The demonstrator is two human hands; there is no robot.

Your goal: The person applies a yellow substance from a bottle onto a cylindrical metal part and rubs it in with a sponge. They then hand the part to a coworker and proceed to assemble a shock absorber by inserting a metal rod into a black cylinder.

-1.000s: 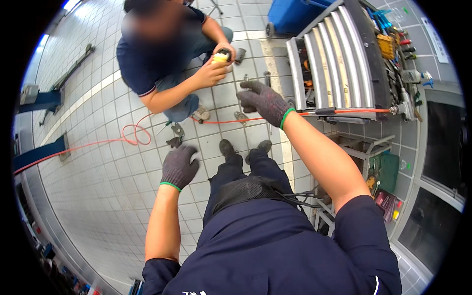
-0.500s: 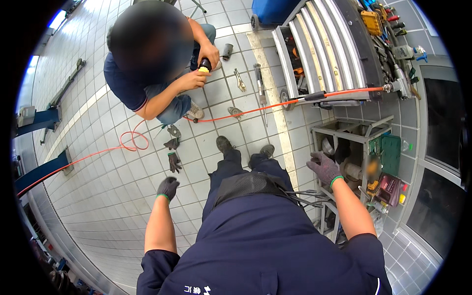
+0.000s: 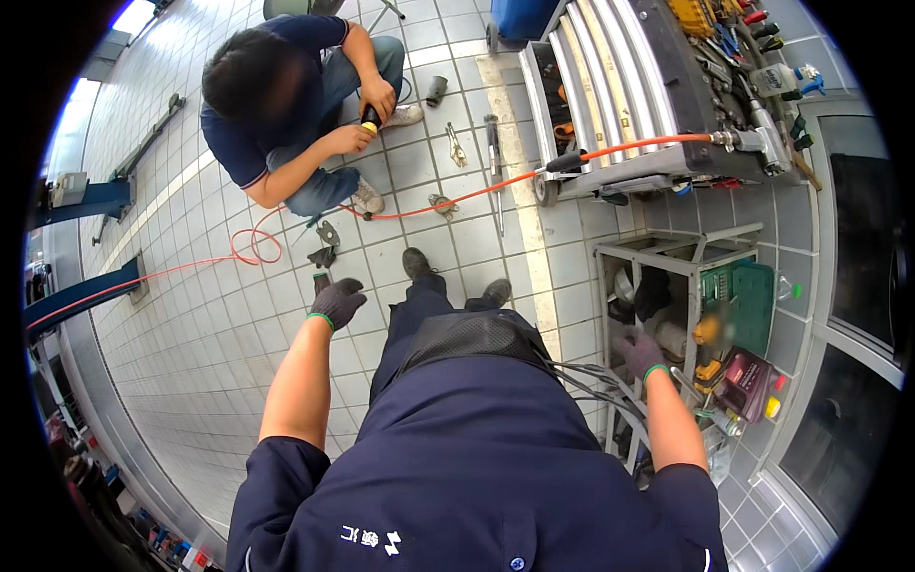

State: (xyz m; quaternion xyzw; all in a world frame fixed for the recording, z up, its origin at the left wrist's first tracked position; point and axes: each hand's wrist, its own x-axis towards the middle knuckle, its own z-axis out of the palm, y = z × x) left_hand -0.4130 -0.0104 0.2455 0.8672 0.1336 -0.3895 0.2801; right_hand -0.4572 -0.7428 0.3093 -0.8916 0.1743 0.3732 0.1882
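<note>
My left hand (image 3: 339,303), in a dark grey work glove with a green cuff, hangs over the tiled floor with its fingers apart and nothing in them. Past it, a loose dark glove (image 3: 321,283) is partly hidden, and a dark metal piece (image 3: 328,234) lies beyond. My right hand (image 3: 639,351), gloved alike, hovers in front of a grey metal rack (image 3: 658,253); its fingers are loosely spread and seem to hold nothing. Whether they touch the rack, I cannot tell. On the rack's right side sits an opened green tool case (image 3: 753,300).
A co-worker (image 3: 286,124) squats ahead, holding a black-and-yellow object (image 3: 370,118). An orange air hose (image 3: 457,198) crosses the floor to an air gun (image 3: 762,141) on the tool cart (image 3: 639,86). Pliers (image 3: 456,148) and a long rod tool (image 3: 496,162) lie on the tiles.
My left hand has risen forward, now covering part of the loose glove. My right hand has dropped slightly lower beside the rack. The co-worker's head has shifted left, and the view has moved.
</note>
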